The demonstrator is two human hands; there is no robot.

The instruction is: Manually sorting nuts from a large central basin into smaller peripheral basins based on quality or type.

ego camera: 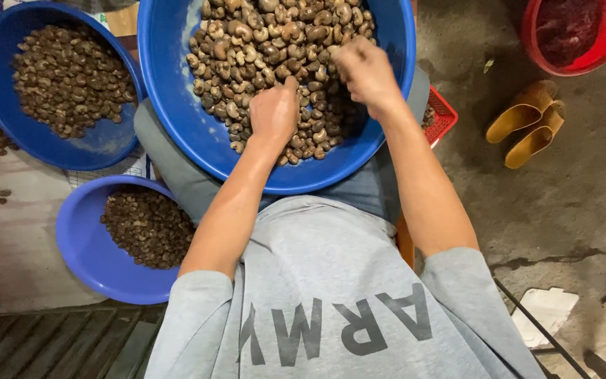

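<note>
Resting on the cashews [261,42] in the big blue basin [170,91] — the left hand [273,112], fingers curled shut. The right hand [365,70] is fisted above them; what it clamps, I cannot tell.

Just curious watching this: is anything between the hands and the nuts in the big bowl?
Nothing visible. The left hand rests on the nuts in the big bowl; the right hand is closed just above them.
</note>
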